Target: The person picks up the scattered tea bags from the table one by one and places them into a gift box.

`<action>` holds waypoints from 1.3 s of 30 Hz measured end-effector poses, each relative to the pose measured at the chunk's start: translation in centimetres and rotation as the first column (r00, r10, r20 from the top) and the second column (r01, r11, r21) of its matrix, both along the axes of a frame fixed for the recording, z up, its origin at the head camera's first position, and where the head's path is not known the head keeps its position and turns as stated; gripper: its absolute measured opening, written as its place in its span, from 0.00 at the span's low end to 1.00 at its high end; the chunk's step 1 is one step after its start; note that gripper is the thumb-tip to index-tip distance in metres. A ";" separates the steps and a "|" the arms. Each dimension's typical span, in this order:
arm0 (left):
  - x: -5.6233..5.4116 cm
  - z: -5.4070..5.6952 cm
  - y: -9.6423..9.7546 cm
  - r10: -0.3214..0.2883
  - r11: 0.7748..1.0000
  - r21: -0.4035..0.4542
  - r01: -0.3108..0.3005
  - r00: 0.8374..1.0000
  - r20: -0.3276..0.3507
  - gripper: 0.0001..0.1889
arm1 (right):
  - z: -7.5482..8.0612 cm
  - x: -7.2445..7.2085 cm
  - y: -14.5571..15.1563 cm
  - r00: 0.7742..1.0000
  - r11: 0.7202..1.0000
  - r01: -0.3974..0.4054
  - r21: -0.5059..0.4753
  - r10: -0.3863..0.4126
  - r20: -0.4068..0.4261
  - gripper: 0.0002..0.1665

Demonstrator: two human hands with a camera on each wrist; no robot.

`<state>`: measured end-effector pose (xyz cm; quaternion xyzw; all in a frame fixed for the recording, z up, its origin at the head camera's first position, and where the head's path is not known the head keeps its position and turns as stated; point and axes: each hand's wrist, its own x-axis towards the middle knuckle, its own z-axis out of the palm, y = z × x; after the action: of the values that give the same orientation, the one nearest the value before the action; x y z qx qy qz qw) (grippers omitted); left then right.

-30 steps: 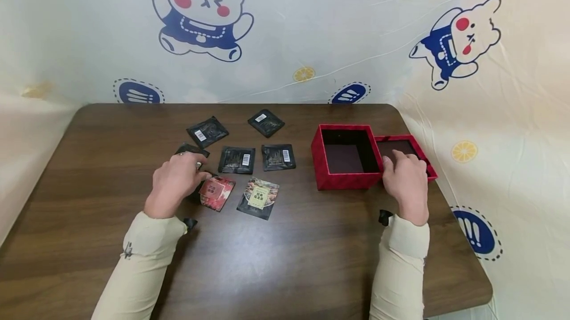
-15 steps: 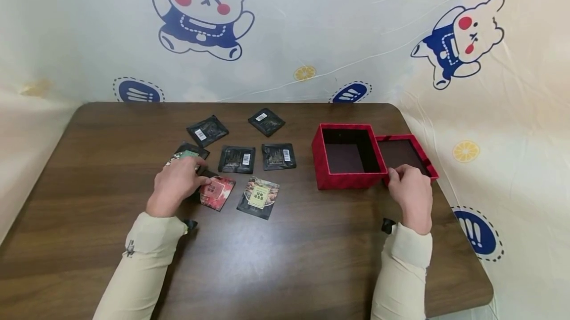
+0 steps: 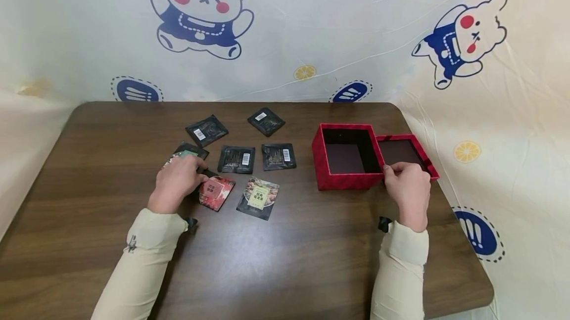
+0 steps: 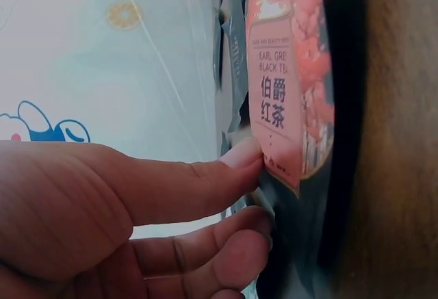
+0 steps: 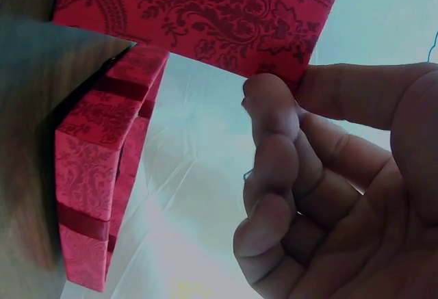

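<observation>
In the head view, my left hand (image 3: 175,184) rests at the left edge of a red Earl Grey black tea sachet (image 3: 216,192), its fingers loosely bent. The left wrist view shows the thumb touching the red sachet (image 4: 287,87). Just beyond that hand lies a partly hidden green-and-black sachet (image 3: 191,150). On the right, my right hand (image 3: 410,194) pinches the near right corner of an open red patterned box (image 3: 347,181) between thumb and index finger. Its shallow red lid (image 3: 398,152) lies beside it, inside up; the right wrist view shows the lid's (image 5: 85,183) patterned side.
Several black sachets, barcodes up, lie around the middle, including one near the back (image 3: 266,122) and one at the left (image 3: 207,130). A yellow-labelled sachet (image 3: 257,198) lies right of the red one. A printed white sheet (image 3: 285,23) hangs behind the brown table (image 3: 276,280).
My right hand has drawn back from over the lid to the box's near right corner and now pinches it. The left hand has shifted slightly, uncovering more of the green-and-black sachet.
</observation>
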<state>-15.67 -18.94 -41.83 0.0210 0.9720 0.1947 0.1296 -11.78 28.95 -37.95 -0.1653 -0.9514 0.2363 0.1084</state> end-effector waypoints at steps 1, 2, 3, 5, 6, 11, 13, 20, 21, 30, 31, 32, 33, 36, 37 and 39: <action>0.0 0.0 0.0 -0.003 1.000 0.001 0.003 1.000 0.000 0.18 | 0.1 -0.1 0.0 1.000 1.000 -0.002 -0.001 0.002 0.003 0.18; 0.0 0.0 -0.1 -0.007 1.000 0.003 0.007 1.000 0.003 0.19 | 0.2 -0.2 -0.1 1.000 1.000 -0.005 -0.001 0.005 0.007 0.18; -0.1 0.1 -0.1 -0.008 1.000 0.005 0.008 1.000 0.011 0.19 | 0.3 -0.4 -0.1 1.000 1.000 -0.004 -0.006 0.004 0.018 0.18; -0.1 0.2 -0.2 -0.016 1.000 0.008 0.015 1.000 0.024 0.20 | 0.3 -0.6 0.0 0.999 1.000 0.000 -0.010 0.001 0.037 0.18; -0.1 0.2 -0.1 -0.022 1.000 0.008 0.022 0.999 0.024 0.20 | 0.3 -0.7 0.0 0.999 1.000 0.000 -0.011 0.000 0.041 0.18; -0.5 0.3 -0.2 -0.056 0.998 0.007 0.056 0.998 0.000 0.15 | 0.1 -0.8 0.2 0.999 1.000 0.001 -0.007 -0.001 0.044 0.19; -0.8 0.4 -0.3 -0.064 0.998 0.000 0.064 0.998 0.002 0.13 | 0.0 -0.8 0.2 0.999 1.000 0.003 -0.004 -0.003 0.038 0.18; -1.4 0.8 0.0 -0.089 0.995 -0.037 0.093 0.992 0.093 0.13 | 0.0 -0.8 0.2 1.000 1.000 -0.005 0.012 0.005 0.019 0.18; -1.4 0.8 0.0 -0.092 0.995 -0.037 0.097 0.990 0.103 0.13 | 0.0 -0.8 0.2 1.000 1.000 -0.004 0.010 0.004 0.021 0.18; -1.2 0.6 -0.1 -0.131 0.990 -0.042 0.135 0.988 0.085 0.04 | -0.2 -0.6 0.2 1.000 1.000 0.001 0.004 -0.001 0.011 0.17; -1.1 0.5 -0.1 -0.125 0.991 -0.046 0.129 0.989 0.084 0.04 | -0.2 -0.6 0.2 1.000 1.000 0.001 0.004 -0.001 0.007 0.17; -1.1 0.5 -0.1 -0.116 0.992 -0.048 0.120 0.990 0.083 0.06 | -0.3 -0.5 0.2 1.000 1.000 0.002 0.002 -0.002 0.004 0.17; -1.0 0.4 0.0 -0.108 0.992 -0.050 0.112 0.991 0.078 0.09 | -0.3 -0.5 0.2 1.000 1.000 0.002 0.003 -0.002 -0.001 0.17; -0.9 0.4 0.0 -0.091 0.994 -0.050 0.094 0.994 0.059 0.13 | -0.3 -0.6 0.1 1.000 1.000 0.000 -0.004 0.000 -0.010 0.17; -0.9 0.4 0.0 -0.090 0.994 -0.049 0.093 0.995 0.049 0.13 | -0.3 -0.6 0.1 1.000 1.000 0.000 -0.004 0.000 -0.014 0.17; -1.0 0.5 0.0 -0.097 0.994 -0.046 0.098 0.995 0.027 0.11 | -0.3 -0.6 0.1 1.000 1.000 0.001 -0.004 -0.001 -0.015 0.17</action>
<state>-16.65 -18.98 -41.37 0.0630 0.9725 0.1653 0.1513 -12.41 29.09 -38.26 -0.1643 -0.9500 0.2393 0.1155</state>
